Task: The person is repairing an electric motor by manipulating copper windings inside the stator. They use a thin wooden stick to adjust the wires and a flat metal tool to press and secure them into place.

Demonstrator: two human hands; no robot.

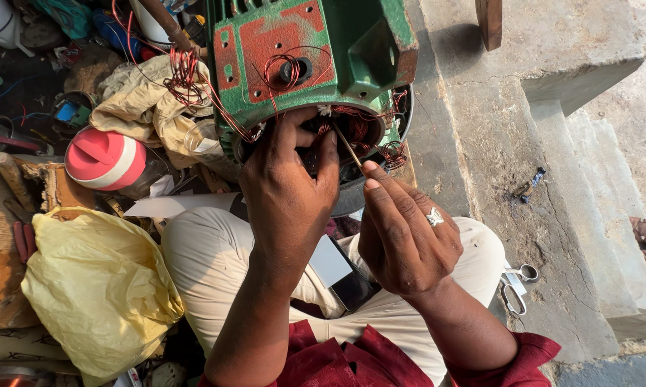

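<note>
left hand (288, 188) grip curled against copper windings (357, 129) of green motor (310, 61); right hand (403, 233) grip, just beside, pinches thin stick (349, 148).

The motor housing (301, 57) is cast metal under chipped green paint (red primer showing through), its copper windings (352, 129) glossy. The steps (552, 143) are rough, matt concrete; the yellow bag (101, 287) is thin crinkled plastic.
</note>
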